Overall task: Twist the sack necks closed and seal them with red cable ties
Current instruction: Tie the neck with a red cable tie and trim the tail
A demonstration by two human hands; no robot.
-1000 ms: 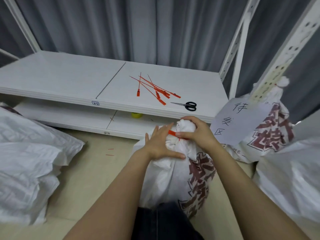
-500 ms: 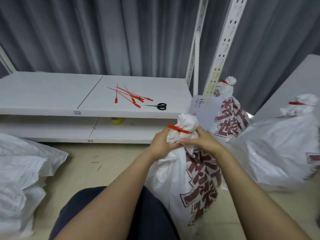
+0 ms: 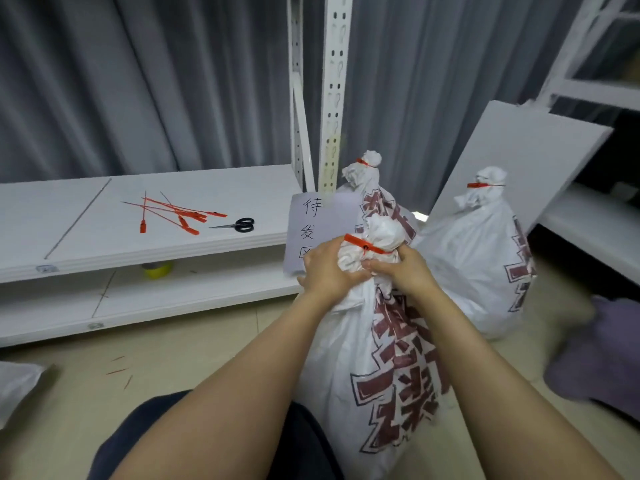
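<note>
**Both hands clamp a tied sack neck**

Head view: a white sack [image 3: 363, 358] with dark red print stands on the floor between the person's forearms, just right of centre. Its neck is bunched, and a red cable tie [image 3: 363, 245] circles it under the tuft. The left hand [image 3: 327, 268] has its grip curled round the neck from 9 o'clock. The right hand [image 3: 401, 271] has its grip pinching the cloth just below the tie from 3 o'clock. At 10 o'clock from the sack, spare ties [image 3: 173, 213] lie in a loose heap on the white shelf [image 3: 86, 216], with scissors [image 3: 239, 224] at their 3 o'clock. A second sack [image 3: 367, 181] stands at 12 o'clock and a third sack [image 3: 481, 254] at 2 o'clock. Each of these has a red tie at its neck. A paper sign [image 3: 308, 230] leans at 11 o'clock.
</note>
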